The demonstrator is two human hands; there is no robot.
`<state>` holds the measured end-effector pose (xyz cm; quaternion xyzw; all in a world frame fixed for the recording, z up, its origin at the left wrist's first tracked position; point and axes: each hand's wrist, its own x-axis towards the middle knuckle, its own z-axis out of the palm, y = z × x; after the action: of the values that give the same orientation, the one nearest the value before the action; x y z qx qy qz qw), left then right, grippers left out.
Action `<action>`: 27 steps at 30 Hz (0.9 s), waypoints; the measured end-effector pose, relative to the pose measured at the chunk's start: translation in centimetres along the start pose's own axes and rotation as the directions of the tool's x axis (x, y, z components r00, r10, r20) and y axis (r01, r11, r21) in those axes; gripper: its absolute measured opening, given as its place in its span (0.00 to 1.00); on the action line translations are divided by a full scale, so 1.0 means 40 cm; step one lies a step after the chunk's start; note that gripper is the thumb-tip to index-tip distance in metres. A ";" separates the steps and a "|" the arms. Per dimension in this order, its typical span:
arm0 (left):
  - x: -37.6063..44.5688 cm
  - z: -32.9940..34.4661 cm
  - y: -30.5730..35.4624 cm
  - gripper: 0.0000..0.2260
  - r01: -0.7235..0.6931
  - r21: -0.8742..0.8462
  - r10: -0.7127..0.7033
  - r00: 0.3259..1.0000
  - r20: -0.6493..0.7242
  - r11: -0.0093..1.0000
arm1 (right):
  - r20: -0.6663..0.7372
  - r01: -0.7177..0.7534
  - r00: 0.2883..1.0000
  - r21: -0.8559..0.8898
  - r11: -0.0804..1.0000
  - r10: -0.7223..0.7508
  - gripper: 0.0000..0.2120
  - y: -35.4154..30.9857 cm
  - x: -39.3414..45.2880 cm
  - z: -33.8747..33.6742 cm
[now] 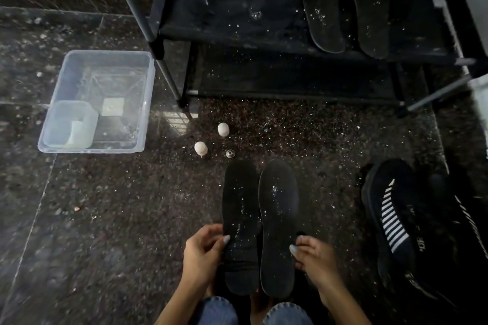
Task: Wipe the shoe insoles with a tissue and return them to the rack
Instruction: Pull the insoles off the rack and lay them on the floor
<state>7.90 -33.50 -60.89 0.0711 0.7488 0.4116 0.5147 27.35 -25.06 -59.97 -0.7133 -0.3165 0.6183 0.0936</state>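
A clear tub (pixel 148 92) is sitting on the floor at left, holding a smaller white container (pixel 70 124). Your left hand (pixel 202 256) is gripping one dusty insole (pixel 241 219) and your right hand (pixel 314 258) the other insole (pixel 278 224), side by side before the rack (pixel 237 34), where two more insoles (pixel 346 2) are lying.

Ahead of the fingers (pixel 226 239): two tissue balls (pixel 223 129), small cap (pixel 230 153) on floor. Rack shelf (pixel 237 8): left half free; insole pair (pixel 346 2) fills right. Sneaker (pixel 393 216) blocks right.

Shoe (pixel 396 219) cut by right edge; rack (pixel 264 34) top cropped; insole (pixel 277 232) heel hidden behind knees.
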 end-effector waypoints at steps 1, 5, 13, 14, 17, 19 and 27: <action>0.003 -0.001 -0.005 0.07 0.011 -0.003 -0.011 1.000 -0.008 1.000 | 0.000 -0.003 1.000 0.001 1.000 0.003 0.06 0.001 0.001 0.000; 0.017 0.002 -0.012 0.08 0.052 -0.007 -0.052 0.998 -0.047 0.999 | 0.008 -0.015 1.000 -0.012 1.000 0.015 0.07 -0.004 0.010 0.008; 0.058 -0.011 0.004 0.06 0.069 -0.019 -0.071 0.993 -0.100 0.997 | 0.021 0.015 1.000 0.004 1.000 -0.015 0.07 -0.030 0.036 0.028; 0.062 -0.013 0.009 0.06 0.068 -0.025 -0.071 0.993 -0.099 0.997 | 0.023 0.016 1.000 0.007 1.000 -0.016 0.07 -0.033 0.040 0.032; 0.073 -0.017 0.031 0.06 0.045 -0.002 -0.045 0.995 -0.092 0.999 | 0.025 0.026 0.999 0.001 1.000 -0.026 0.06 -0.048 0.053 0.042; 0.086 -0.019 0.044 0.07 0.020 0.043 -0.016 0.995 -0.095 0.999 | 0.025 0.040 0.999 -0.002 0.999 -0.040 0.07 -0.062 0.058 0.048; 0.124 -0.020 0.062 0.07 0.027 0.173 -0.010 0.995 -0.098 0.985 | 0.021 0.038 0.999 -0.022 0.999 -0.037 0.06 -0.086 0.078 0.060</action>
<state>4.16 -29.70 -62.60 0.0887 0.8066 0.3429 0.4733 24.04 -21.23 -61.25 -0.7019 -0.3377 0.6200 0.0939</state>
